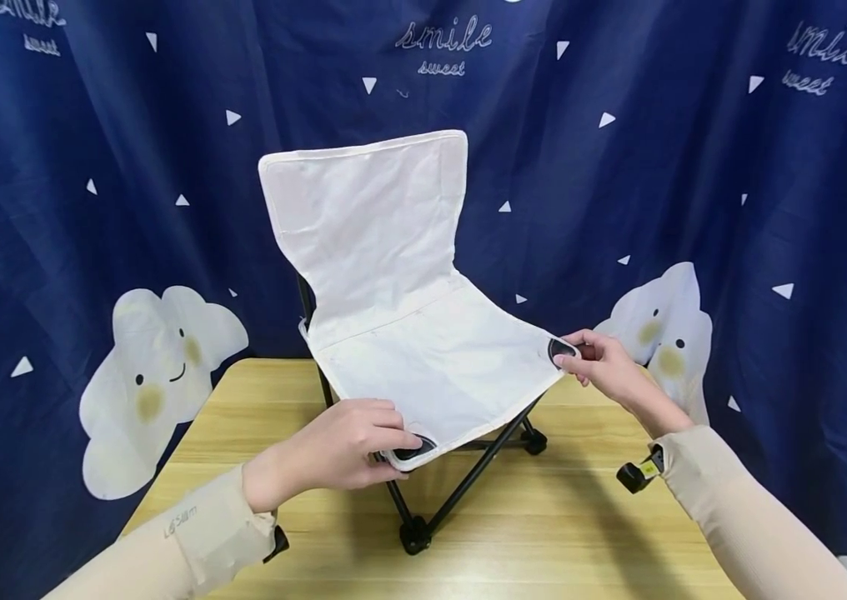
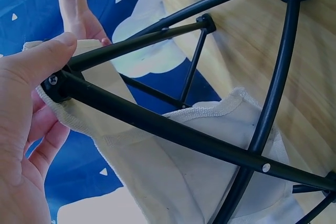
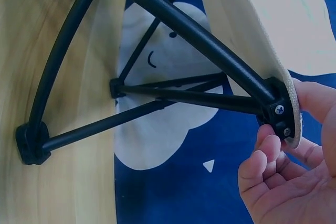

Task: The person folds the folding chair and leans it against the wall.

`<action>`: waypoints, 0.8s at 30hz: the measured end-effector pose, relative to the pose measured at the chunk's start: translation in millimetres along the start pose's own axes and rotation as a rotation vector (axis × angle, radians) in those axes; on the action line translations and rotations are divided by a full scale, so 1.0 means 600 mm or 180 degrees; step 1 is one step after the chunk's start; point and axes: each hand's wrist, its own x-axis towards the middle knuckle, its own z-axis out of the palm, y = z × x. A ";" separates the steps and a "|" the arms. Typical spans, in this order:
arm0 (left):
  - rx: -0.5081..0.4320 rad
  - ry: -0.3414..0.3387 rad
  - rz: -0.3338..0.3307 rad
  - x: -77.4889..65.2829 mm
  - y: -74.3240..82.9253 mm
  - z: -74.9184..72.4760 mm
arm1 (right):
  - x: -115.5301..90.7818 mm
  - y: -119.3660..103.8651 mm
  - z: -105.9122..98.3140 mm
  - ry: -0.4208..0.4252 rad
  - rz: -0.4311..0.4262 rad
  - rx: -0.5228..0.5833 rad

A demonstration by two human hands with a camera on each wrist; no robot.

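"On the pale wood-grain table (image 1: 573,533), what's standing?"

"One low folding chair (image 1: 408,325) of white fabric, upright on black tubular legs (image 1: 481,467) with chunky black plastic feet (image 1: 415,533)."

"What's around it?"

"Behind hangs a navy curtain (image 1: 558,208) printed with smiling white clouds (image 1: 161,383), triangles and lettering; the backrest hides part of it. From above, the seat also blocks much of the frame, though both wrist views show the tubes underneath."

"And the hands?"

"Both are clamped on the seat's front corners. The left hand (image 1: 352,442) pinches its corner with fingers above, thumb below; the right hand (image 1: 611,367) has its thumb on a black oval patch (image 1: 558,346), fingers beneath. A small black device (image 1: 637,475) sits at the right wrist"
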 end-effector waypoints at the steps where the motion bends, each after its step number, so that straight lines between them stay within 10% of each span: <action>1: -0.0002 0.0003 -0.0002 0.001 -0.001 0.000 | 0.000 0.000 0.000 -0.0004 -0.0003 -0.0015; 24: 0.0056 0.0113 -0.0002 0.010 -0.016 -0.005 | 0.015 -0.016 0.000 -0.0019 0.0062 -0.0188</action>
